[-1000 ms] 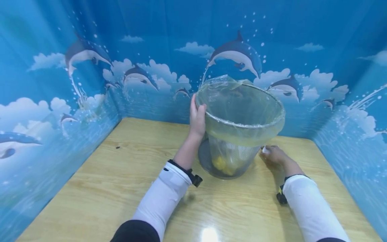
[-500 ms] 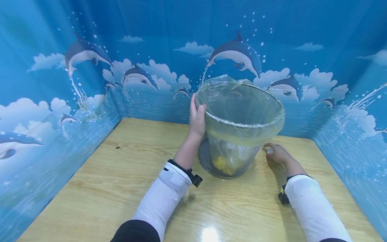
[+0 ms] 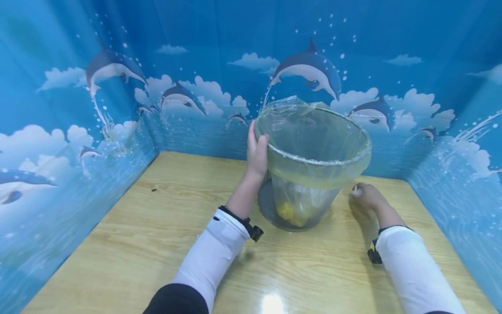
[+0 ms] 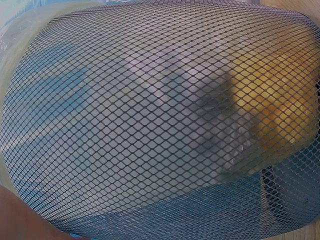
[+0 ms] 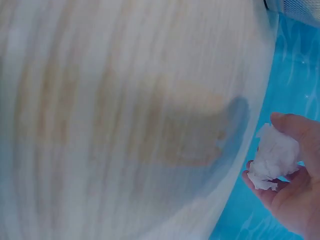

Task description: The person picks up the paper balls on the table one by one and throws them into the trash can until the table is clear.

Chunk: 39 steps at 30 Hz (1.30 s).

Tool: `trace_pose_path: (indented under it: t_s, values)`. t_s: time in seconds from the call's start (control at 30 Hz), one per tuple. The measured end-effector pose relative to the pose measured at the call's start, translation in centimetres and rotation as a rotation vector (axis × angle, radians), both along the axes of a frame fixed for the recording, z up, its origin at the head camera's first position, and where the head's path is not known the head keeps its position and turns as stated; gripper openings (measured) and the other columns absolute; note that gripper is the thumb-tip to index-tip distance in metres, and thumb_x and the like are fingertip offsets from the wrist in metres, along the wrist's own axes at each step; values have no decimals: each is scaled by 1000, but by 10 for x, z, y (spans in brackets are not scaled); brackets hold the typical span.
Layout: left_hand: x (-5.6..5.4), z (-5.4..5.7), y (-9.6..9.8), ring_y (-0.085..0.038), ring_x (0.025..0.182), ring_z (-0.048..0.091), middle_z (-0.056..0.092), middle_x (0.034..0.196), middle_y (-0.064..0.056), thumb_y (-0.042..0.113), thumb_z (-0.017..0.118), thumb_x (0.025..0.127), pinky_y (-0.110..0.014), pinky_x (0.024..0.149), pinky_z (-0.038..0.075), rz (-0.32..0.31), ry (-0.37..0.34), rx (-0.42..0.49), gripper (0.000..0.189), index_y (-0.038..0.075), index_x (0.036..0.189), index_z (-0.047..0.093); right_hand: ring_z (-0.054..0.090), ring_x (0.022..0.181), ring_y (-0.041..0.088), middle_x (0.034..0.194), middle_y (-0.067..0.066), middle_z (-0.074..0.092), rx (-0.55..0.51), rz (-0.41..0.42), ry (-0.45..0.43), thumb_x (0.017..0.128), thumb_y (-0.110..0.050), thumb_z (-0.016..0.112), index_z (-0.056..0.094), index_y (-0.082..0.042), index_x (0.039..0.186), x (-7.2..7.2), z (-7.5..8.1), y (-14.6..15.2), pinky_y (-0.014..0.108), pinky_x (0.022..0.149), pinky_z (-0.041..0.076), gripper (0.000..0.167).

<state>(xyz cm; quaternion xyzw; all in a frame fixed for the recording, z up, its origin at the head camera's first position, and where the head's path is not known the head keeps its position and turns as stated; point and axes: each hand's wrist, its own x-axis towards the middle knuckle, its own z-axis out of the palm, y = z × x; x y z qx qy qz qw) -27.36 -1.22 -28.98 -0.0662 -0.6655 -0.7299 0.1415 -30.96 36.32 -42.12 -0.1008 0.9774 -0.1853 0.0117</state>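
Note:
A dark wire-mesh wastebasket (image 3: 323, 198) stands on the wooden table, lined with a thin, see-through yellowish bin bag (image 3: 313, 172) folded over its rim. My left hand (image 3: 257, 152) grips the left side of that rim, thumb towards me. Through the mesh, something yellow (image 4: 277, 100) shows low in the bag, beside a blurred dark and whitish patch whose kind is unclear. To the right of the basket, my right hand (image 3: 370, 198) holds a crumpled white tissue (image 5: 275, 155) between thumb and fingers, just above the table and apart from the basket.
The light wooden table (image 3: 164, 244) carries a small dark speck (image 3: 154, 190) at the left. Blue dolphin-printed curtains (image 3: 219, 52) close in the back and both sides, near the table's edges.
My right hand, with the tissue, has drawn a little away from the basket towards the right. The left hand and the wastebasket have stayed put.

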Motion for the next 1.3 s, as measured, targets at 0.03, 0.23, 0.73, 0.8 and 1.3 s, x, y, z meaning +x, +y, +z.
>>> trace_pose_path:
  t_s: [0.03, 0.23, 0.73, 0.8, 1.3]
  values:
    - [0, 0, 0, -24, 147, 22, 16, 162, -1, 32, 37, 95, -51, 117, 24, -1, -1, 1, 67, 23, 156, 13, 54, 102, 56, 108, 39, 58, 8, -6, 9, 93, -16, 52, 52, 17, 114, 0, 1, 0, 62, 90, 44, 39]
    - [0, -3, 0, -25, 147, 22, 16, 162, -2, 31, 37, 94, -51, 117, 24, -2, -6, 2, 67, 22, 156, 13, 54, 99, 55, 108, 41, 55, -5, -80, 16, 91, -20, 52, 47, 18, 116, 2, 21, 0, 62, 86, 44, 46]
    - [-1, -4, 0, -24, 147, 22, 16, 162, -1, 32, 37, 94, -50, 117, 24, 5, -7, 4, 67, 23, 156, 14, 44, 109, 58, 122, 42, 44, -17, -179, 110, 96, -24, 50, 37, 17, 132, 7, 103, -11, 67, 86, 40, 56]
    - [-1, -4, 1, -25, 147, 22, 16, 162, -2, 31, 37, 94, -50, 117, 24, 5, -8, 4, 67, 23, 156, 14, 44, 108, 58, 121, 41, 44, -31, -190, 134, 96, -24, 50, 37, 16, 131, 8, 114, -12, 66, 84, 40, 55]
    - [-1, -1, 1, -26, 146, 25, 19, 161, -3, 32, 38, 93, -51, 116, 25, 21, 16, 2, 68, 21, 156, 16, 43, 105, 54, 123, 39, 42, -61, -245, 304, 99, -37, 45, 39, 13, 131, 16, 192, -35, 66, 79, 42, 60]
